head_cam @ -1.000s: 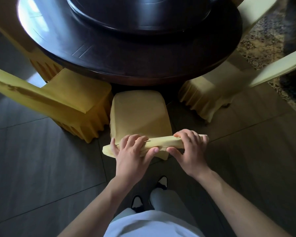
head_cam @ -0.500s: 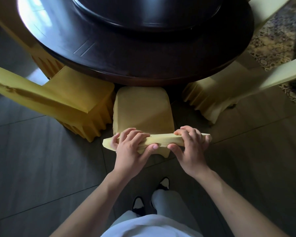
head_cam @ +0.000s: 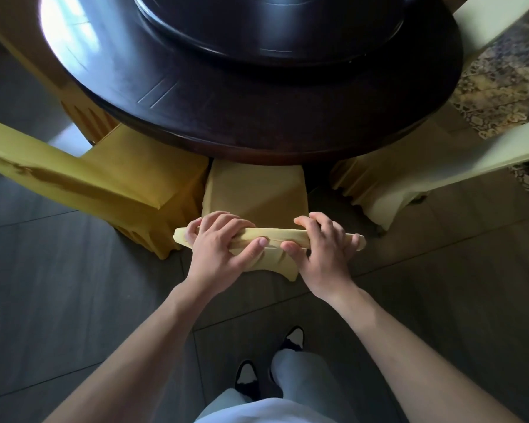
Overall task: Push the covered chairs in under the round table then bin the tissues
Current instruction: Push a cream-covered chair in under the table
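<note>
left hand (head_cam: pixel 219 250): on top rail of the middle chair back, fingers curled over the far side, thumb pressed on the near face; gripping the covered rail.
right hand (head_cam: pixel 326 254): same rail, right half; fingers curled over the top, thumb on the near face close to the left thumb; gripping.
arms: both forearms reach forward from bottom of view, wrists roughly level, hands just beside each other.
middle chair (head_cam: pixel 255 193): yellow cover, seat front tucked under the table rim, most of the seat showing; back rail runs left-right under both hands.
round table (head_cam: pixel 257 117): dark wood, glossy, window glare at upper left; near rim overhangs the seat front.
turntable (head_cam: pixel 272 25): dark raised disc on the tabletop centre, partly cut by top edge.
left chair (head_cam: pixel 104 178): yellow cover, angled, seat corner touching or just beside the middle chair's left side; cannot tell which. Mostly out from under the table.
right chair (head_cam: pixel 394 181): paler cover, angled, a floor gap between it and the middle chair; only front edge near the rim.
far chairs: another yellow skirt at left behind the table (head_cam: pixel 86 120), pale back at upper right (head_cam: pixel 489 16).
carpet (head_cam: pixel 501 80): patterned, right side past the pale chair.
floor (head_cam: pixel 58 285): grey tiles, open room left and right of the person.
feet (head_cam: pixel 269 361): dark shoes with white toes, behind the middle chair.
tissues: not seen in this view.
</note>
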